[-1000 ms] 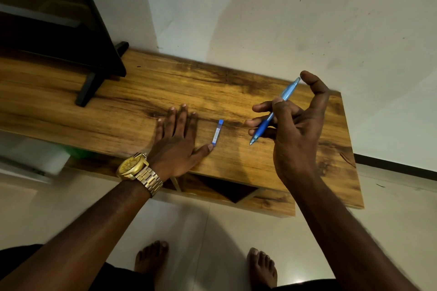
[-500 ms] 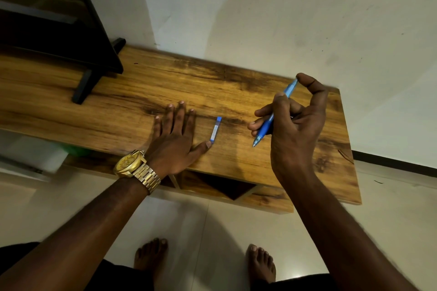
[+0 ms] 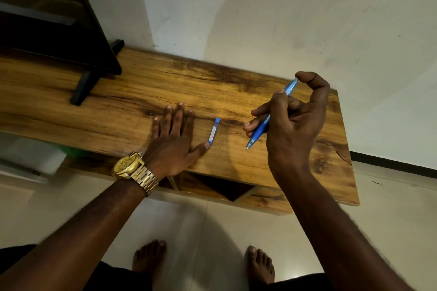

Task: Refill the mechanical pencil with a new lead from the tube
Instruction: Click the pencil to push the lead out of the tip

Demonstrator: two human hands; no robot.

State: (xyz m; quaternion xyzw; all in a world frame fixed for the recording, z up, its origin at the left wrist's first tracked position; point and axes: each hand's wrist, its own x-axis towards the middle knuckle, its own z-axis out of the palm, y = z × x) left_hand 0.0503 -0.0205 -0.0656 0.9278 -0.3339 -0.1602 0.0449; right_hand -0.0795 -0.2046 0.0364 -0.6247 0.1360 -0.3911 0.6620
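Note:
My right hand [image 3: 293, 123] holds a blue mechanical pencil [image 3: 262, 127] above the wooden table [image 3: 118, 113], tip pointing down and left. The thumb curls over the pencil's top end. A small lead tube [image 3: 214, 131] with a blue cap lies flat on the wood between my hands. My left hand [image 3: 172, 139] rests palm down on the table with fingers spread, and its thumb tip touches the near end of the tube.
A black screen on a stand [image 3: 80, 87] occupies the back left of the table. A white wall rises right behind the table. The table's front edge and an open shelf [image 3: 220, 186] lie below my hands, and bare feet stand on the pale floor.
My right thumb has bent down onto the pencil's top end. The left hand and the tube have stayed where they were.

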